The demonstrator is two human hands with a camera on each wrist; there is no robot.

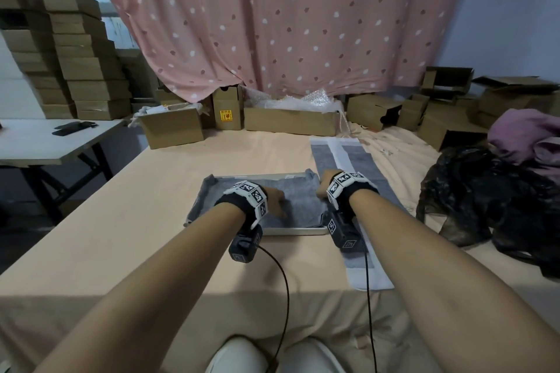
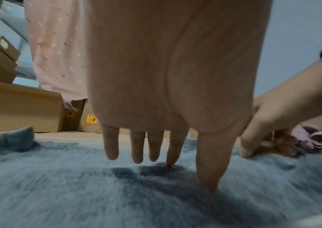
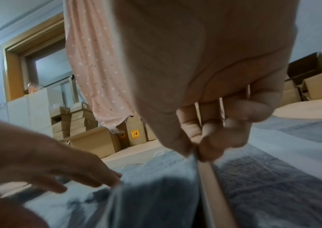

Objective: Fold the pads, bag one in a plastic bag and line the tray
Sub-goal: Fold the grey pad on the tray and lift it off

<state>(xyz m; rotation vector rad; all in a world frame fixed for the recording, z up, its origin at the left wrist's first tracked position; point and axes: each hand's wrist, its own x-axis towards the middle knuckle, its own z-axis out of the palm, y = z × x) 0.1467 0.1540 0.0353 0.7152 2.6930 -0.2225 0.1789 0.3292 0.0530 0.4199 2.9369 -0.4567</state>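
The flat left hand (image 2: 156, 92) presses the pad (image 1: 298, 194) into the tray (image 1: 291, 232); the right hand (image 3: 205, 123) pinches its edge, probably to tuck it.

pink dotted curtain (image 1: 291, 18) | stacked cardboard boxes (image 1: 81, 70) | side table (image 1: 45, 139)

Peach-sheeted bed (image 1: 136, 191) under tray (image 1: 291, 232), pad (image 1: 357, 160)

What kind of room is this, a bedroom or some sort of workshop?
Probably a home packing room: stacked cardboard boxes along the wall, an open box of bubble wrap, and a pink dotted curtain behind a cloth-covered table.
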